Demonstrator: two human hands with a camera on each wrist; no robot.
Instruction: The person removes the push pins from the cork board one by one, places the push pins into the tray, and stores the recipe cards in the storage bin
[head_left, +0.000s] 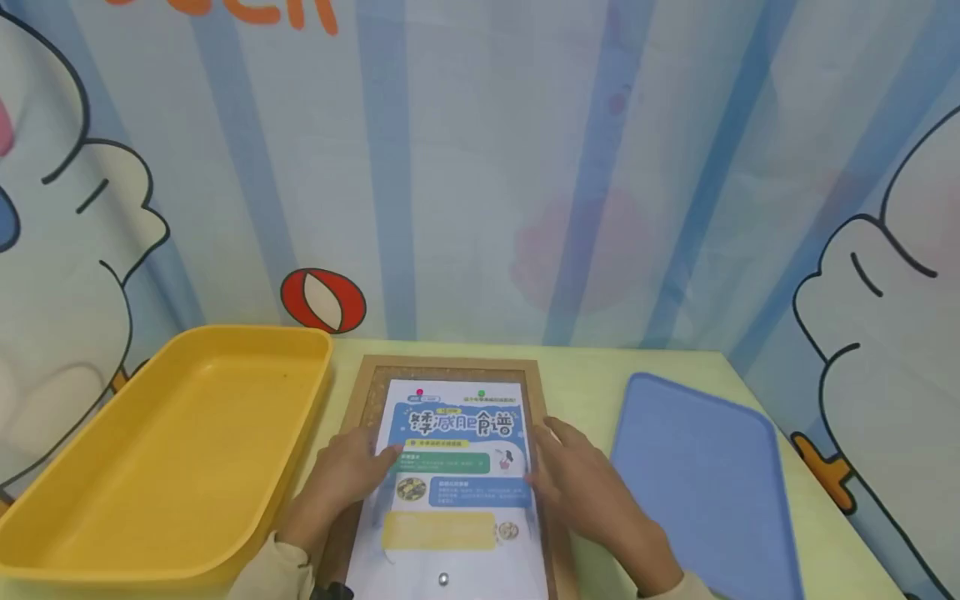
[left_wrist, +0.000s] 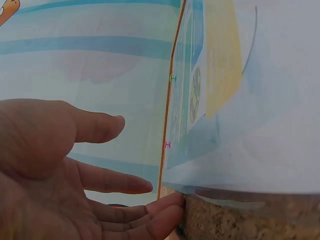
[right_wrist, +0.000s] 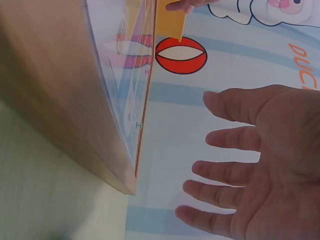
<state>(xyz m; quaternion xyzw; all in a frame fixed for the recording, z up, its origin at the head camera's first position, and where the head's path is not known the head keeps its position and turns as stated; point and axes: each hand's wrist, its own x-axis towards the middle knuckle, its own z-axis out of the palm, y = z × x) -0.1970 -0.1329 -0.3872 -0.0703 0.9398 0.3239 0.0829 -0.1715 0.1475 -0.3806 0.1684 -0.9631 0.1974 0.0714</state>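
A cork board [head_left: 360, 467] with a wooden frame [head_left: 450, 363] lies on the table, a printed sheet [head_left: 450, 571] spread over it. A pink pushpin [head_left: 420, 392] and a green pushpin [head_left: 482, 393] sit near the sheet's top corners, and a silver pin [head_left: 443, 578] lower down. My left hand [head_left: 347, 473] is at the board's left side, fingers extended; in the left wrist view its lower fingertips [left_wrist: 170, 212] reach the cork edge. My right hand [head_left: 588, 487] hovers by the right side of the frame, fingers spread and holding nothing in the right wrist view.
A yellow tray [head_left: 180, 442] stands on the left of the table [head_left: 592, 375]. On the right lies a blue tray [head_left: 701, 483]. Behind the table hangs a striped curtain [head_left: 480, 192] printed with cartoon figures.
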